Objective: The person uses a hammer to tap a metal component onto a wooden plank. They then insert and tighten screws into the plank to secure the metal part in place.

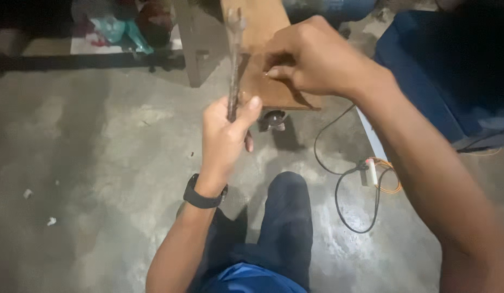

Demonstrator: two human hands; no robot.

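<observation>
While both hands work at the near end of the brown wooden plank (pixel 263 59), these points matter:

Left hand (pixel 225 138): fist closed round the lower shaft of the long rusty metal spanner (pixel 234 65), thumb up along it, just below the plank's near edge.
Spanner: upright, its open head lying over the plank's left side.
Right hand (pixel 311 57): fingertips pinched together on the plank's face; what they pinch is too small to tell.
Advice: probably steady the plank first, keep the spanner head square, turn slowly.
Hazard: black cable (pixel 344 179) on the grey concrete floor (pixel 100 163), right of the plank.
</observation>
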